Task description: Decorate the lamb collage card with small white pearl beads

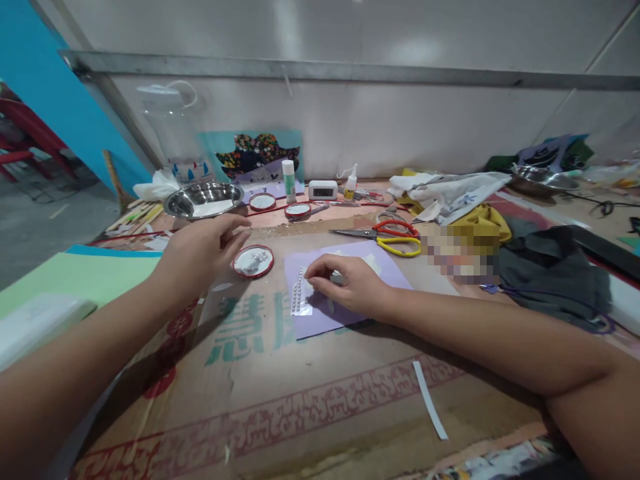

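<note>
Pale bits (373, 264) already lie on flat purple paper (311, 327), round silver beads (299, 293) still sit on their clear strip (305, 311), the left hand (203, 245) has a loose grip, and the right hand's (354, 287) I can't tell.

Nothing reads surely: large green characters (240, 330) on the cardboard (280, 393) — partly covered; digits on the far white display (323, 191) — too small.

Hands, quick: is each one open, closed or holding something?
Left hand: open, loosely curled, beside the red-rimmed dish.
Right hand: nearly pinched shut at the bead sheet; whether it holds anything cannot be told.
</note>
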### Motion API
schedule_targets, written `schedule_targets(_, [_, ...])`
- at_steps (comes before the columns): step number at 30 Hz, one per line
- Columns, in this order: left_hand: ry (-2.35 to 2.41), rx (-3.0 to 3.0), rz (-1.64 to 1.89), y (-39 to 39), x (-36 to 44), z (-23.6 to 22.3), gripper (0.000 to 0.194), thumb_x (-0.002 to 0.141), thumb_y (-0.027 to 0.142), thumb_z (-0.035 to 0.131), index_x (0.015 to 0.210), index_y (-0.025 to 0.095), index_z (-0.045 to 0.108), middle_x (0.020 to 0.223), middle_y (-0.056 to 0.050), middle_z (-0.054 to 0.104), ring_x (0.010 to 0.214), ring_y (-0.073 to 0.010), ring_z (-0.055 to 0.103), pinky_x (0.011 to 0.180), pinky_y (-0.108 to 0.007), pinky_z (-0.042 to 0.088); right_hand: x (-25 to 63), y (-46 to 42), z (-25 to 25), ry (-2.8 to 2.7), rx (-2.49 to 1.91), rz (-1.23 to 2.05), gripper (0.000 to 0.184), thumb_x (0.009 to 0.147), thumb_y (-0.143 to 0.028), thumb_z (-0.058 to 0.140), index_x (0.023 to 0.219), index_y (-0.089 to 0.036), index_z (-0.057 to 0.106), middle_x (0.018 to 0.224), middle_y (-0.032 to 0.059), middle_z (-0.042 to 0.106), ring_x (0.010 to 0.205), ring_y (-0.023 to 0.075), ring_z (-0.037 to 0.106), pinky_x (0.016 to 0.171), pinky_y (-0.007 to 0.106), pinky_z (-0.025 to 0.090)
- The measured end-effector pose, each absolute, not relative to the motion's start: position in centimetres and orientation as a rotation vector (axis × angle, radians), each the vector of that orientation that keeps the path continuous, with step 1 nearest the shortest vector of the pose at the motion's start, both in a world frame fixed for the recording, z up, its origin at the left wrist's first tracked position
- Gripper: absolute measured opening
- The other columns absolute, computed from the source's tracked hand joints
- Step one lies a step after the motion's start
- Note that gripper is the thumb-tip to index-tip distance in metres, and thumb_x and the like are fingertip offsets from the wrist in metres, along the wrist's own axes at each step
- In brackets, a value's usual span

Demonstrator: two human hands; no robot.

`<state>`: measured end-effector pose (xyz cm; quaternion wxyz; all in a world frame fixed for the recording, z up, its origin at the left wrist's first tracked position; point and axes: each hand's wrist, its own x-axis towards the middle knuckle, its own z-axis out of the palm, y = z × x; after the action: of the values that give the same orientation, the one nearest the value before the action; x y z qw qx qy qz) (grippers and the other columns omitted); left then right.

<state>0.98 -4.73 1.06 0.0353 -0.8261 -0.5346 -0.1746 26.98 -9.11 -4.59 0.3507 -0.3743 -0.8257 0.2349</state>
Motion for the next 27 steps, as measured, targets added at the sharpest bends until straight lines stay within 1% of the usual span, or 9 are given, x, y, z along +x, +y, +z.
schedule_targets(2, [-1.494,-2.688,-0.588,-4.9,1.5,0.3,0.037,0.098,0.041,0.045,0.111,0.015,0.068,0.099,-0.01,0.071,0.087,-0.0241,0.062,0.078,-0.036,0.045,27.3,-8.8,-4.7,-2.269,-0.908,0.478,0.011,0.09,-0.017,0.058,0.094,-0.017,0.068,0.088,0.0044,0.073,0.077,0.0144,0.063,0.07,0.025,0.047])
schedule_targets(4, [-1.25,-2.895,-0.655,-5.2,2.2,-0.9,0.033,0.097,0.042,0.049,0.109,0.018,0.068,0.11,-0.009,0.069,0.103,-0.0247,0.06,0.091,-0.039,0.045,27.5,-8.6,-4.9,-2.383,-0.865,0.357,0.01,0.091,-0.018,0.059,0.094,-0.017,0.069,0.089,0.0054,0.073,0.081,0.0163,0.064,0.074,0.027,0.047])
schedule_targets(6, [-1.052,-3.045,-0.637,-5.6,3.0,-2.1,0.036,0.096,0.043,0.052,0.123,0.022,0.063,0.128,-0.009,0.063,0.12,-0.0261,0.054,0.103,-0.043,0.04,27.6,-8.3,-5.2,-2.431,-0.86,0.289,0.01,0.092,-0.019,0.06,0.094,-0.017,0.069,0.089,0.0058,0.073,0.083,0.0174,0.064,0.075,0.029,0.047])
schedule_targets(8, [-0.946,-3.118,-0.56,-6.1,3.7,-3.0,0.044,0.095,0.042,0.053,0.136,0.025,0.055,0.14,-0.01,0.054,0.129,-0.0288,0.047,0.108,-0.049,0.036,27.4,-8.2,-5.3,-2.442,-0.867,0.272,0.01,0.092,-0.019,0.06,0.093,-0.017,0.07,0.088,0.0055,0.073,0.083,0.0176,0.064,0.076,0.029,0.047])
schedule_targets(10, [-0.893,-3.166,-0.48,-6.4,4.2,-3.7,0.048,0.095,0.043,0.054,0.139,0.025,0.052,0.145,-0.012,0.049,0.133,-0.0319,0.043,0.11,-0.054,0.034,27.3,-8.1,-5.4,-2.443,-0.869,0.265,0.01,0.092,-0.019,0.06,0.092,-0.017,0.07,0.086,0.005,0.072,0.082,0.0174,0.064,0.075,0.028,0.046])
schedule_targets(12, [-0.863,-3.195,-0.431,-6.5,4.4,-4.1,0.045,0.094,0.045,0.054,0.134,0.025,0.056,0.145,-0.012,0.049,0.135,-0.0336,0.04,0.111,-0.056,0.032,27.3,-8.1,-5.4,-2.453,-0.857,0.243,0.01,0.093,-0.02,0.06,0.091,-0.017,0.069,0.085,0.0049,0.071,0.081,0.0173,0.063,0.074,0.028,0.046])
schedule_targets(16, [-0.846,-3.207,-0.427,-6.5,4.4,-4.5,0.041,0.094,0.05,0.052,0.122,0.022,0.063,0.138,-0.013,0.052,0.134,-0.0332,0.04,0.112,-0.054,0.032,27.6,-8.1,-5.3,-2.518,-0.719,0.131,0.012,0.095,-0.018,0.056,0.091,-0.015,0.067,0.085,0.0063,0.071,0.081,0.0175,0.062,0.073,0.029,0.047])
schedule_targets(22, [-0.822,-3.216,-0.468,-6.4,4.2,-4.8,0.036,0.098,0.043,0.048,0.125,0.024,0.062,0.133,-0.012,0.054,0.13,-0.0308,0.043,0.11,-0.053,0.034,27.7,-8.4,-5.1,-2.618,-0.563,-0.054,0.02,0.098,-0.017,0.049,0.092,-0.013,0.067,0.084,0.0079,0.069,0.079,0.0175,0.059,0.07,0.029,0.046])
schedule_targets(27, [-0.82,-3.205,-0.501,-6.3,4.3,-4.9,0.037,0.097,0.042,0.049,0.127,0.023,0.062,0.131,-0.012,0.056,0.127,-0.0303,0.045,0.108,-0.052,0.036,27.6,-8.5,-4.7,-2.682,-0.537,-0.129,0.025,0.101,-0.019,0.044,0.093,-0.014,0.067,0.086,0.0086,0.068,0.079,0.0178,0.057,0.071,0.03,0.045])
